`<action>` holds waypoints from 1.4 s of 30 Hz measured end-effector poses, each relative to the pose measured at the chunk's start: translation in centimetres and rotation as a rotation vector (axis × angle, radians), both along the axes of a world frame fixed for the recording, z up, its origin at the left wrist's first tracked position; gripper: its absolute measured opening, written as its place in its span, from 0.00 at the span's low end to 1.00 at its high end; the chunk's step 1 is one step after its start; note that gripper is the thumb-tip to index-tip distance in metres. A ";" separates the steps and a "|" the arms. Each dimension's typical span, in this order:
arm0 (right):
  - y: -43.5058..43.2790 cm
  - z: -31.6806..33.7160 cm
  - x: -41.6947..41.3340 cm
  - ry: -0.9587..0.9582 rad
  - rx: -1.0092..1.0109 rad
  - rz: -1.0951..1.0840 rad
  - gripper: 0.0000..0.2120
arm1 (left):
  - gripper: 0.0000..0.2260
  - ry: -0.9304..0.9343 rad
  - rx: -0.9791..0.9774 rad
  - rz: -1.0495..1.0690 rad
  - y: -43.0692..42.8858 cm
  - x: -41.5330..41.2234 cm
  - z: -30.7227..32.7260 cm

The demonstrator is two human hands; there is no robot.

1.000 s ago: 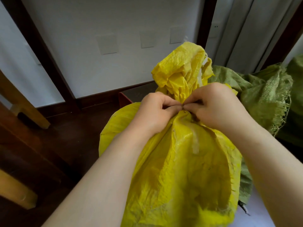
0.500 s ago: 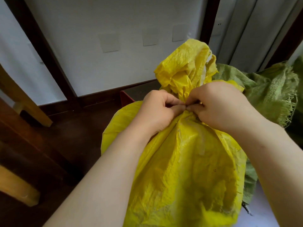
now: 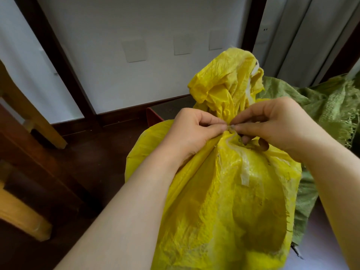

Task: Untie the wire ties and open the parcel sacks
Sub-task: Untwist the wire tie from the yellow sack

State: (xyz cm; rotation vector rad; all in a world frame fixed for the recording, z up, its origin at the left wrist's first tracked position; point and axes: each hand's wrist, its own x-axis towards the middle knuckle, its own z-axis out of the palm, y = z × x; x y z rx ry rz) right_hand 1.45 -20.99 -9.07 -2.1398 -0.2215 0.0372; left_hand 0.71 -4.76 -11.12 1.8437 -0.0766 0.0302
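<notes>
A full yellow woven sack [image 3: 233, 201] stands in front of me, its neck gathered and its crumpled top [image 3: 226, 80] sticking up behind my hands. A pale tie [image 3: 231, 129] wraps the neck. My left hand [image 3: 192, 131] pinches the tie from the left with thumb and forefinger. My right hand [image 3: 272, 125] pinches it from the right, fingertips almost meeting the left ones. Much of the tie is hidden by my fingers. A pale strip [image 3: 245, 168] hangs down the sack's front.
A green woven sack [image 3: 331, 106] with a frayed edge lies behind and to the right. A white wall panel with dark wooden frames [image 3: 64, 61] stands behind. Wooden furniture legs [image 3: 39, 117] and a dark wooden floor [image 3: 93, 156] are on the left.
My fingertips have shifted slightly on the neck and the pale tie now shows between them. The hands stay at the same spot on the sack.
</notes>
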 end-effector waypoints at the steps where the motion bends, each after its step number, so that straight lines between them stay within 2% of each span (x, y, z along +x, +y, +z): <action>1: 0.3 0.1 0.0 -0.081 -0.117 0.012 0.04 | 0.05 -0.036 0.057 -0.005 0.0 0.1 0.2; 5: 1.6 0.7 -0.5 -0.365 -0.632 0.024 0.04 | 0.07 -0.196 0.397 -0.021 -0.5 0.3 1.2; 7: 1.8 0.4 -0.5 -0.408 -0.708 -0.011 0.06 | 0.07 -0.216 0.485 -0.005 -0.7 0.3 1.3; 8: 1.7 0.1 -0.5 -0.359 -0.594 -0.039 0.05 | 0.07 -0.223 0.478 0.001 -0.7 0.3 1.2; 11: 1.3 -0.2 -0.8 0.007 -0.013 -0.074 0.00 | 0.06 -0.153 0.257 0.035 -0.5 0.1 0.6; 12: 1.0 -0.3 -0.8 0.056 0.077 -0.078 0.01 | 0.06 -0.115 0.192 0.047 -0.5 0.0 0.5; 15: 0.4 -0.3 -0.4 0.027 0.051 -0.039 0.05 | 0.06 -0.045 0.112 0.050 -0.6 -0.2 0.6; 19: 0.3 0.1 -0.5 0.038 0.083 0.010 0.05 | 0.06 0.002 0.058 0.038 -0.4 -0.6 0.9; 25: 0.1 -0.1 -0.3 0.036 0.027 0.050 0.06 | 0.04 -0.001 0.045 0.021 -0.4 -0.5 0.6; 35: -0.1 -0.8 -0.4 0.156 0.278 -0.034 0.06 | 0.04 0.023 0.018 -0.012 -0.5 -0.6 0.2; 40: -1.4 -0.8 -0.4 0.381 0.634 -0.029 0.07 | 0.04 0.079 -0.043 -0.028 -0.4 -0.6 0.4; 42: -1.6 -0.8 -0.3 0.384 0.632 -0.039 0.07 | 0.04 0.102 -0.080 -0.031 -0.4 -0.7 0.5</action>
